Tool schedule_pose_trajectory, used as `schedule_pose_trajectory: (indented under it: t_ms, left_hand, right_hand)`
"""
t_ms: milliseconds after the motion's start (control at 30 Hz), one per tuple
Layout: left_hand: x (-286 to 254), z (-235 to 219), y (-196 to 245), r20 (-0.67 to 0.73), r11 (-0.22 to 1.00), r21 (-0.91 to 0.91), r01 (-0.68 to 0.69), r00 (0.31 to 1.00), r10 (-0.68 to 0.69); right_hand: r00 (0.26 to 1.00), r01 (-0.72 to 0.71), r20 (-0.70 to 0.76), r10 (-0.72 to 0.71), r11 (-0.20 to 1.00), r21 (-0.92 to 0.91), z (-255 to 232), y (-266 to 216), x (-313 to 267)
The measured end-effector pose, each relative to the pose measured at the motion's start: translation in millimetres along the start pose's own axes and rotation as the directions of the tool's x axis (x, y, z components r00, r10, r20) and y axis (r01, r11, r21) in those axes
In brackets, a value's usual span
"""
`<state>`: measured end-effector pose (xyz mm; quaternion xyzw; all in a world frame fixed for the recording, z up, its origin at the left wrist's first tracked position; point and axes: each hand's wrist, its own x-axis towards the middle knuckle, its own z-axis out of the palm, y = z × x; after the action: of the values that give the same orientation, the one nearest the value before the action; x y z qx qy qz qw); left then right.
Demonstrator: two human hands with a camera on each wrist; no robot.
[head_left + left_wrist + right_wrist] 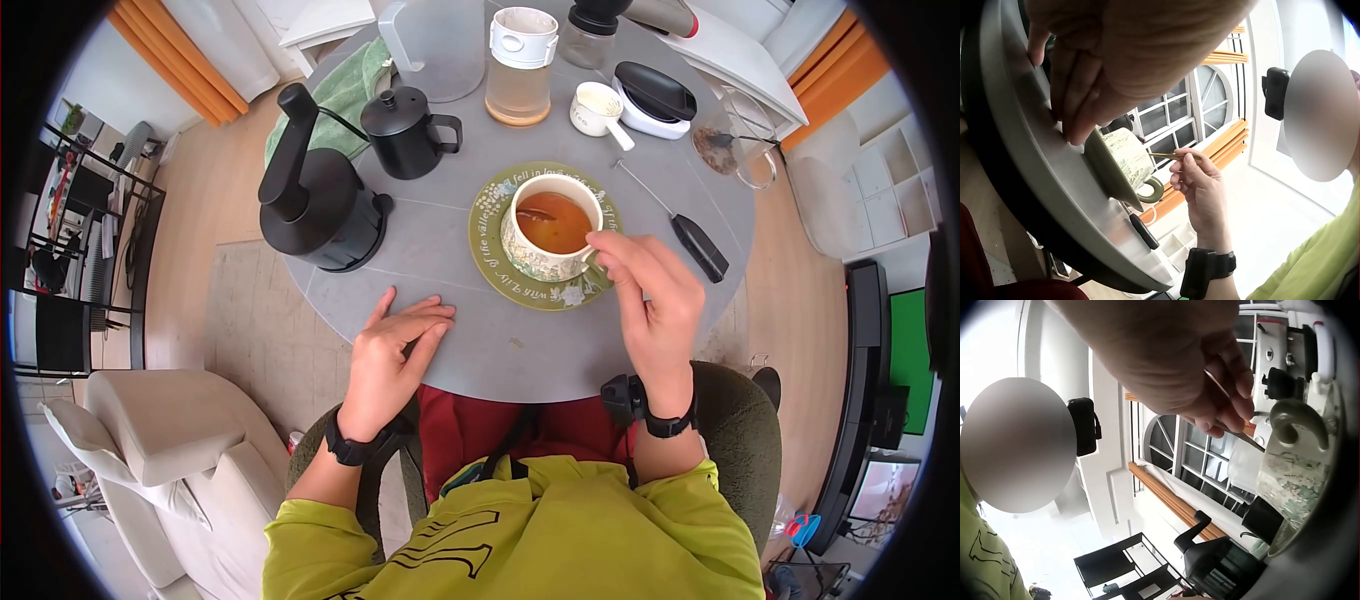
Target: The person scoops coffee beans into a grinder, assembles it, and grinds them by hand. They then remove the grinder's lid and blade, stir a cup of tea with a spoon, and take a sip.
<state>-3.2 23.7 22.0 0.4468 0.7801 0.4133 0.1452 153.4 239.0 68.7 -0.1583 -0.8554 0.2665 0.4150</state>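
Observation:
My right hand (pixel 655 300) pinches the thin handle of a gold spoon (pixel 1175 155) between thumb and fingers, above the rim of a floral cup (pixel 545 262). The spoon slants down into the cup, which holds reddish-brown liquid; its lower end shows dimly in there. Under the cup lies a green saucer (pixel 490 270) with white lettering. The cup's green handle (pixel 1300 422) is on the side toward my right hand. My left hand (pixel 392 345) rests on the grey table near its front edge, fingers relaxed and holding nothing, left of the saucer.
At the left stand a black grinder (pixel 325 215) with a crank and a black pot (pixel 405 140) by a green towel (pixel 335 110). A lidded glass jar (pixel 520 80), small white cup (pixel 597 108), black-and-white scale (pixel 655 95) and glass pitcher (pixel 740 145) stand behind. A frother (pixel 698 248) lies right.

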Motion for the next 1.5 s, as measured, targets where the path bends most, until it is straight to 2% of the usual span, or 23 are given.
schedule_pose_trajectory:
  t_ms: [67,133,267,367,433,533,767,833,967,1033,1367,1433,1500]
  left_hand:
    - [-0.4,-0.3,-0.5,-0.002,1.0,-0.001,0.0,1.0,0.0]
    - [-0.2,-0.3,-0.4,0.0,1.0,0.002,0.001,1.0,-0.001]
    - [0.1,-0.2,-0.2,0.004,1.0,0.002,0.002,1.0,-0.002]
    - [0.2,0.5,-0.4,0.0,1.0,0.004,-0.005,1.0,0.005]
    - [0.4,0.4,-0.1,-0.001,1.0,0.008,-0.003,1.0,0.003]
    - [0.8,-1.2,2.7,0.016,1.0,-0.008,0.01,1.0,-0.01]
    - [0.8,-1.6,3.5,0.018,1.0,-0.013,0.009,1.0,-0.009]
    - [0.4,-1.0,2.4,0.021,1.0,-0.016,0.012,1.0,-0.012]
    - [0.4,-0.4,0.5,0.021,1.0,-0.009,0.009,1.0,-0.009]
    - [0.5,-0.4,0.8,0.018,1.0,-0.008,0.011,1.0,-0.011]
    - [0.7,0.1,2.4,0.013,1.0,-0.001,0.016,1.0,-0.016]
    - [1.2,0.0,3.1,0.012,1.0,-0.003,0.019,1.0,-0.019]
    - [1.3,0.0,3.1,0.013,1.0,-0.003,0.019,1.0,-0.019]
  right_hand:
    - [1.0,0.007,-0.01,-0.007,1.0,-0.03,-0.4,1.1,1.0]
    - [0.999,0.016,-0.033,-0.022,0.987,-0.16,-5.0,-1.1,4.2]
    - [0.998,-0.014,-0.067,0.003,0.987,-0.161,-13.0,-6.7,5.6]
    - [0.999,-0.017,-0.053,0.011,0.993,-0.117,-16.1,-10.5,5.2]
    - [1.0,0.005,-0.028,-0.005,1.0,-0.007,-13.2,-12.2,4.6]
    - [1.0,0.012,-0.004,-0.012,1.0,0.022,-7.3,-6.6,2.6]
    - [1.0,0.016,-0.019,-0.017,0.998,-0.061,-4.7,2.3,4.4]
    - [0.995,0.043,-0.092,-0.046,0.998,-0.035,-9.3,-0.1,5.2]
    - [0.988,0.04,-0.147,-0.038,0.999,0.008,-18.9,-1.7,1.7]
    - [0.983,0.017,-0.183,-0.015,1.0,0.01,-22.1,1.7,-2.6]
    - [0.981,-0.064,-0.179,0.079,0.994,0.091,-27.1,8.5,-15.8]
    - [0.987,-0.075,-0.134,0.086,0.993,0.087,-27.6,8.6,-16.4]
    - [0.98,-0.098,-0.162,0.117,0.987,0.125,-26.3,6.0,-18.7]
